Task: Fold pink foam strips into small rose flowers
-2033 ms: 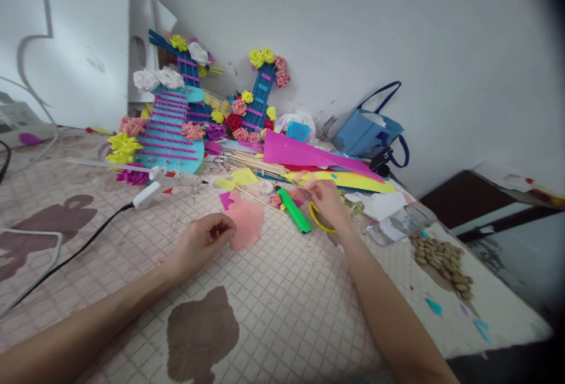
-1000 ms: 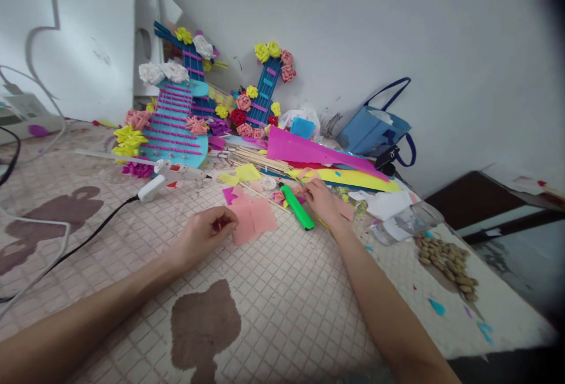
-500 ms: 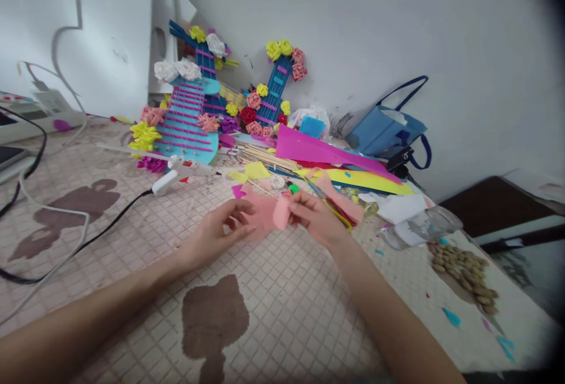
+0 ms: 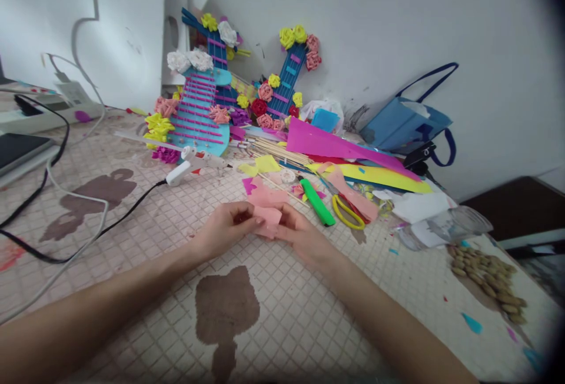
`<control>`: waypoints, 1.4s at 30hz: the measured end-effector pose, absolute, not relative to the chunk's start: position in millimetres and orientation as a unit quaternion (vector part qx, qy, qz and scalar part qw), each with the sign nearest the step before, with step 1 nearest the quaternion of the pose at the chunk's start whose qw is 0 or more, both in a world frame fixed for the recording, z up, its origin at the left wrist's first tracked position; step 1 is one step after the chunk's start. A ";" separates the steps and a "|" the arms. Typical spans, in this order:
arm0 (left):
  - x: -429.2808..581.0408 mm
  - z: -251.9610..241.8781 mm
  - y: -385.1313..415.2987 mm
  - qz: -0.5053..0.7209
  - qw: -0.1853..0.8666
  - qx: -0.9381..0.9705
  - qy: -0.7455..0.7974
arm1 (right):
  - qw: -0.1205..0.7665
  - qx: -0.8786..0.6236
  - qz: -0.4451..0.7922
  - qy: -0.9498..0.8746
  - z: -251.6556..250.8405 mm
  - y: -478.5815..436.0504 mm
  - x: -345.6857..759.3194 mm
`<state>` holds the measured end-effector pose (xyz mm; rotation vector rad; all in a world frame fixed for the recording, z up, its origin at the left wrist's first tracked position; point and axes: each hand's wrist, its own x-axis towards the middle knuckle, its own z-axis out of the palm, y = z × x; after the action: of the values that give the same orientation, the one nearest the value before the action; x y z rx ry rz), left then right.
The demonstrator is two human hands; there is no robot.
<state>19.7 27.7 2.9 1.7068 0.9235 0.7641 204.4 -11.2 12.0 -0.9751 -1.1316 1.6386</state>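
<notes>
Both my hands meet over the tiled tablecloth (image 4: 309, 325) at the middle of the view. My left hand (image 4: 223, 230) is closed, its fingertips pinching a small pink foam piece (image 4: 267, 218). From the right, my right hand (image 4: 300, 236) holds the same piece, fingers curled under it. More pink foam sheets (image 4: 265, 196) lie just behind the hands. A green marker (image 4: 321, 203) and yellow-handled scissors (image 4: 348, 210) lie to the right of them.
A white glue gun (image 4: 189, 166) with a black cord lies at left. Blue foam guitars (image 4: 200, 119) with paper flowers lean on the wall. Bright foam sheets (image 4: 344, 149), a blue bag (image 4: 408, 125), a tipped glass jar (image 4: 445, 228) and nuts (image 4: 485, 278) fill the right.
My right hand left the scissors and marker and came to the left hand with a pink foam piece. Both hands now hold it together. The view shifted left.
</notes>
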 end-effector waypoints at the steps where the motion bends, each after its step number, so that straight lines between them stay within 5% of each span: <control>1: 19.2 2.1 27.5 0.324 0.491 0.711 0.386 | 0.447 -0.406 0.649 -0.463 10.3 -11.7 202.8; 20: 5.5 11.5 45.8 0.339 0.577 0.626 0.401 | 0.454 -0.420 0.676 -0.399 6.7 -8.6 210.9; 24: 3.6 9.9 49.1 0.334 0.584 0.641 0.369 | 0.481 -0.450 0.583 -0.476 5.3 -12.0 211.5; 27: 2.6 8.0 50.7 0.321 0.548 0.685 0.358 | 0.490 -0.483 0.377 -0.620 6.1 -18.1 212.4; 31: 0.1 1.1 56.4 0.349 0.416 0.746 0.386 | 0.348 -0.391 0.141 -0.840 8.1 -27.1 212.9; 35: -3.7 -4.8 63.2 0.354 0.329 0.771 0.415 | 0.218 -0.326 0.144 -0.909 8.6 -30.5 213.1; 42: -7.6 0.3 61.3 0.293 0.283 0.802 0.437 | 0.214 -0.375 0.162 -0.887 7.0 -23.5 231.1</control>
<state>-7.6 61.3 0.3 2.1461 1.1692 0.7855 231.1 -23.5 7.0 -1.0420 -2.4621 0.4504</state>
